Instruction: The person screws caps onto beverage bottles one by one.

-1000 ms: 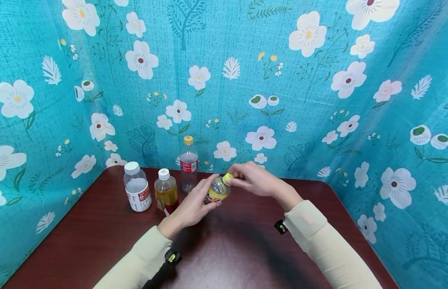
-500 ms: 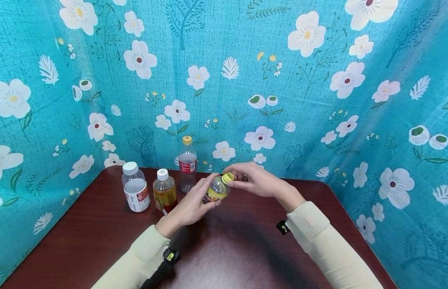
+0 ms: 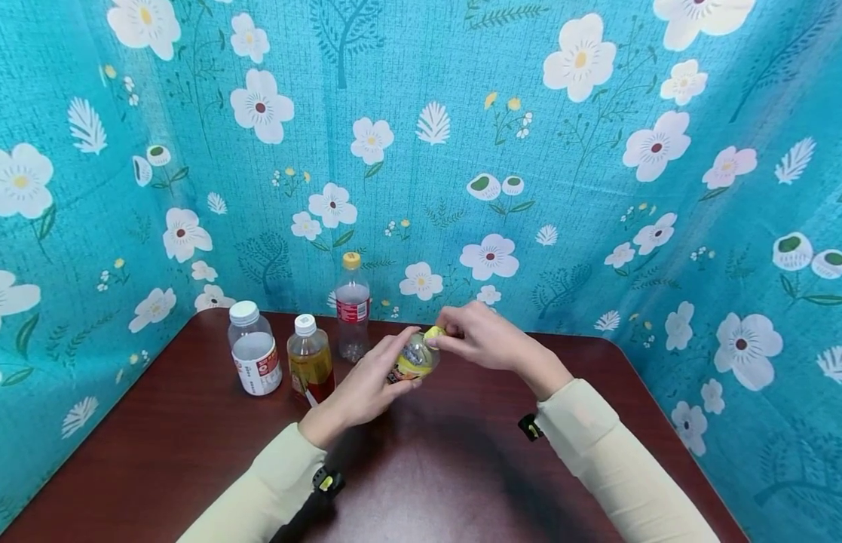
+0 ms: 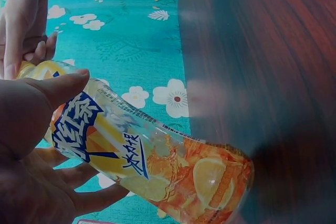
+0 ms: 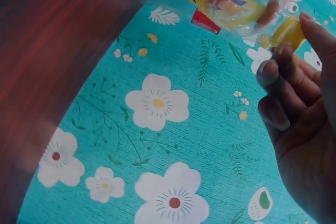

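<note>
My left hand [image 3: 368, 383] grips a clear plastic drink bottle [image 3: 415, 360] with a yellow and orange label round its body. In the left wrist view, the thumb lies across the upper label of the bottle [image 4: 137, 142] and the fingers pass beneath it. The bottle leans with its neck to the right. My right hand [image 3: 485, 338] pinches the yellow bottle cap [image 3: 434, 336] at the neck between thumb and fingertips. From the right wrist, the cap [image 5: 288, 34] shows against the thumb; whether it still sits on the neck cannot be told.
Left of my hands stand a white-capped bottle with a white label [image 3: 256, 354], a white-capped bottle of amber appearance [image 3: 310, 360] and a yellow-capped bottle with a red label [image 3: 353, 311]. A blue flowered curtain [image 3: 407, 151] borders the dark red table [image 3: 448, 483].
The right hand's fingers have shifted round the yellow cap, hiding more of it. The left hand stays on the bottle with only slight movement. The three standing bottles keep their places.
</note>
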A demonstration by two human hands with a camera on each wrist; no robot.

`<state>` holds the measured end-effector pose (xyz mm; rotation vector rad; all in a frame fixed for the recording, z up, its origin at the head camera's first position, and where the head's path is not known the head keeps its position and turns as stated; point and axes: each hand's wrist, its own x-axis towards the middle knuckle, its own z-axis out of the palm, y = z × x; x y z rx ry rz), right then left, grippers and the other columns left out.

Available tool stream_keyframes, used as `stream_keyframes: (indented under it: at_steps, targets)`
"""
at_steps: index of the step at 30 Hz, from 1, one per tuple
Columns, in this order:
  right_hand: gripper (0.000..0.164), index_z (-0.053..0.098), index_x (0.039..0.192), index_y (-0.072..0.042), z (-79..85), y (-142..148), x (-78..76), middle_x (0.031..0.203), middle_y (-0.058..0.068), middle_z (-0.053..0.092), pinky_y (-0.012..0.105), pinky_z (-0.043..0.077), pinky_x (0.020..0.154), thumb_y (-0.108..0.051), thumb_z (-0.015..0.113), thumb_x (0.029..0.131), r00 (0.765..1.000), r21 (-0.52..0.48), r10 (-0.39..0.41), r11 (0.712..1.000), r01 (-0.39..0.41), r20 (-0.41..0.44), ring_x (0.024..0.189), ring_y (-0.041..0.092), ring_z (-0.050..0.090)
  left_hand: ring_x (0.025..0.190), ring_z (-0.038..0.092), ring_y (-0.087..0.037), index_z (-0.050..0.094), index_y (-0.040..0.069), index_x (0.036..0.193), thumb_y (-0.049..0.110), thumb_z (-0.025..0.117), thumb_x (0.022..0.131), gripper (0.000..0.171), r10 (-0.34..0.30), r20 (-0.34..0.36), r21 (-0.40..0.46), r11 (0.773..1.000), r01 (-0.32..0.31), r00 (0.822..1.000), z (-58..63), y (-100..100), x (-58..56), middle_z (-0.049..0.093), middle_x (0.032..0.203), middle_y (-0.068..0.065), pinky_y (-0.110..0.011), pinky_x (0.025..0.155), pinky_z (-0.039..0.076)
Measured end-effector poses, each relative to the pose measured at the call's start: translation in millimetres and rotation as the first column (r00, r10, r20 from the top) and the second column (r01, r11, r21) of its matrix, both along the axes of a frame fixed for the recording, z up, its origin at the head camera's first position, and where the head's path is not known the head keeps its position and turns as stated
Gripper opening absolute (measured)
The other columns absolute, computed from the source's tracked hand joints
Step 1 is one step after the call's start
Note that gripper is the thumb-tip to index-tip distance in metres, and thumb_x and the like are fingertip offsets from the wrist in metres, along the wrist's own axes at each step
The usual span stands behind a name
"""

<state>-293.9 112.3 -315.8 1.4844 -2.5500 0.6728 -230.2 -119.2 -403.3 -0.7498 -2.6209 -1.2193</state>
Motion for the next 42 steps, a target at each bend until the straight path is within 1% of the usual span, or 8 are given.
stream_keyframes:
  at_steps: [7,11,16,20,22,25,33,42]
  targets:
    - [0.042,0.052,0.068,-0.023,-0.9,-4.8,6.4,0.054,-0.009,0.039,0.025,0.029,0.045,-0.043,0.055,0.104,0.952,0.160,-0.140,0.969,0.189,-0.273,0.048,0.007,0.038,0.117,0.058,-0.020,0.031,0.024,0.161,0.019,0.081,0.090,0.087,0.011,-0.005,-0.026,1.000,-0.011,1.000,2.0,3.2,1.5,0.053,0.133,-0.008,-0.041,0.098,0.055]
    - [0.053,0.046,0.056,-0.024,-3.9,-6.5,8.0,0.048,-0.009,0.034,0.026,0.024,0.041,-0.044,0.053,0.104,0.929,0.157,-0.191,0.956,0.249,-0.316,0.042,0.009,0.034,0.117,0.058,-0.021,0.032,0.026,0.160,0.019,0.082,0.088,0.088,0.008,-0.002,-0.037,0.999,-0.008,1.000,4.5,5.1,2.9,0.053,0.134,-0.010,-0.042,0.097,0.056]
    - [0.049,0.056,0.059,-0.024,-7.1,-5.8,7.4,0.048,-0.010,0.037,0.026,0.028,0.042,-0.046,0.056,0.104,0.953,0.088,-0.192,0.972,0.217,-0.234,0.044,0.007,0.037,0.120,0.057,-0.023,0.031,0.023,0.161,0.019,0.082,0.089,0.089,0.016,0.003,-0.055,0.998,-0.016,1.000,5.0,2.9,3.1,0.052,0.138,-0.012,-0.042,0.097,0.056]
    - [0.025,0.074,0.100,-0.019,-6.3,-2.0,6.8,0.062,-0.010,0.053,0.027,0.039,0.048,-0.042,0.064,0.101,0.991,0.029,-0.122,0.992,0.124,-0.053,0.052,0.010,0.048,0.119,0.057,-0.022,0.031,0.023,0.161,0.019,0.081,0.090,0.087,0.034,0.001,-0.046,0.998,-0.034,0.999,3.2,-0.8,0.8,0.052,0.136,-0.010,-0.042,0.097,0.056]
    - [0.032,0.069,0.124,-0.020,-5.3,0.1,6.4,0.074,-0.010,0.058,0.027,0.043,0.052,-0.040,0.067,0.100,0.996,0.019,-0.086,0.996,0.085,0.018,0.058,0.012,0.053,0.117,0.057,-0.022,0.032,0.023,0.160,0.018,0.081,0.090,0.086,0.046,0.000,-0.041,0.998,-0.046,0.999,2.0,-2.6,-0.5,0.053,0.135,-0.010,-0.042,0.097,0.056]
    - [0.039,0.063,0.136,-0.020,-4.6,3.3,4.7,0.084,-0.010,0.058,0.028,0.047,0.058,-0.037,0.067,0.100,0.997,0.017,-0.043,0.999,0.042,0.070,0.065,0.013,0.055,0.115,0.057,-0.021,0.031,0.023,0.160,0.018,0.081,0.090,0.086,0.047,0.003,-0.039,0.998,-0.047,0.999,1.0,-4.3,-2.4,0.053,0.134,-0.012,-0.043,0.096,0.056]
    - [0.030,0.069,0.127,-0.013,-3.9,7.0,0.9,0.088,-0.008,0.064,0.028,0.052,0.064,-0.027,0.068,0.100,0.990,-0.013,0.040,0.999,-0.039,0.137,0.071,0.012,0.058,0.115,0.058,-0.022,0.032,0.023,0.160,0.016,0.081,0.089,0.086,0.022,-0.002,-0.042,0.999,-0.022,1.000,0.6,-5.5,-3.1,0.053,0.134,-0.011,-0.042,0.096,0.056]
    - [0.014,0.071,0.105,-0.012,-4.1,2.4,0.1,0.075,-0.007,0.059,0.025,0.045,0.056,-0.025,0.070,0.099,0.998,-0.032,0.051,0.998,-0.050,0.032,0.062,0.008,0.051,0.116,0.058,-0.021,0.032,0.023,0.160,0.018,0.081,0.089,0.087,0.030,-0.020,-0.044,0.999,-0.031,0.999,1.2,-4.5,-1.2,0.054,0.134,-0.009,-0.041,0.096,0.056]
